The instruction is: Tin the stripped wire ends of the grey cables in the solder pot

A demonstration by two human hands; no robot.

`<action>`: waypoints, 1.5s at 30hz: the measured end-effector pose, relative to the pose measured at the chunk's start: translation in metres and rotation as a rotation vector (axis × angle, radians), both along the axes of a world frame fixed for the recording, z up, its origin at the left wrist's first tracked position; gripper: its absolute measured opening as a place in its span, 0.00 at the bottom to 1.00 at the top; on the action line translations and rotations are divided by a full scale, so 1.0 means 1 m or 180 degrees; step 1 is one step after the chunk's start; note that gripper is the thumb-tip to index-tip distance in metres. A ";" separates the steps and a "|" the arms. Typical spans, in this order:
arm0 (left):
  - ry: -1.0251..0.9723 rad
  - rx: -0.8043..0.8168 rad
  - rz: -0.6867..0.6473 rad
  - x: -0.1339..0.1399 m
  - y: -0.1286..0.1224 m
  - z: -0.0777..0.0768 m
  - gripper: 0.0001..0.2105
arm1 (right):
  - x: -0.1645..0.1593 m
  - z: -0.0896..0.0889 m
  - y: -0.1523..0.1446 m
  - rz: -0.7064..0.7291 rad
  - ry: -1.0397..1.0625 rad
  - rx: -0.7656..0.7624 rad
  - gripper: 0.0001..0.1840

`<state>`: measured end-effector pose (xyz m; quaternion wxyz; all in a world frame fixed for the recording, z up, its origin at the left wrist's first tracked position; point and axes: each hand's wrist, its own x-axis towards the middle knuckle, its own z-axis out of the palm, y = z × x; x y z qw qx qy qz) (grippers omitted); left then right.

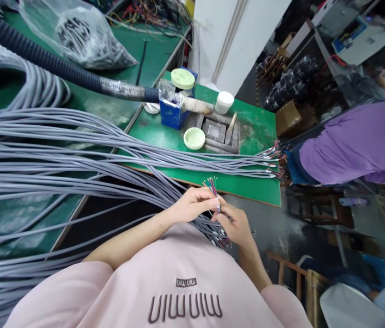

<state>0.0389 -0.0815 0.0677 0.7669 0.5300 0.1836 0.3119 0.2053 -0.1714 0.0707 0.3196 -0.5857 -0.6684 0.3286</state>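
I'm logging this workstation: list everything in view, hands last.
Tabletops: two, green, left and centre
Stripped cable end: one, multicoloured wires, centre
Long round cables: many, grey, across both tabletops
Cable coil: one, grey, upper left
Ribbed hose: one, black, upper left
Plastic bag: one, clear, upper left
Tangled wires: several, multicoloured, top centre
Tall panel: one, white, top centre
Square box: one, blue, under hose end
Round lid: one, pale green, behind hose
Shallow dish: one, pale green, centre
Round tub: one, white, centre
Metal fixture: one, grey, centre
Wooden tool: one, tan, on fixture
Co-worker: one, purple top, right
Background clutter: uncountable, mixed, right
Shirt: one, pink, bottom
Left hand: one, bare, holding cable end
Right hand: one, bare, holding cable end
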 end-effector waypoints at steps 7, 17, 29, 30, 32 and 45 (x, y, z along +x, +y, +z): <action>0.0036 -0.0164 0.0249 -0.006 0.002 0.002 0.13 | -0.008 0.000 0.011 -0.0021 -0.0064 0.0336 0.12; -0.0089 -0.0413 0.0150 0.000 0.003 0.000 0.13 | -0.023 -0.007 0.015 -0.0491 0.1173 -0.0309 0.16; -0.0088 -0.0896 0.1026 0.022 0.015 0.006 0.13 | -0.033 -0.021 0.019 -0.0957 0.3622 -0.0812 0.23; -0.0115 -0.0952 0.1081 0.023 0.015 0.006 0.13 | -0.033 -0.021 0.018 -0.0936 0.3677 -0.0811 0.23; -0.0157 -0.1076 0.1092 0.026 0.016 0.007 0.14 | -0.033 -0.023 0.018 -0.0883 0.3732 -0.0824 0.23; -0.0317 -0.1079 0.1366 0.038 0.007 -0.004 0.14 | -0.037 -0.024 0.017 -0.0779 0.4704 -0.0888 0.18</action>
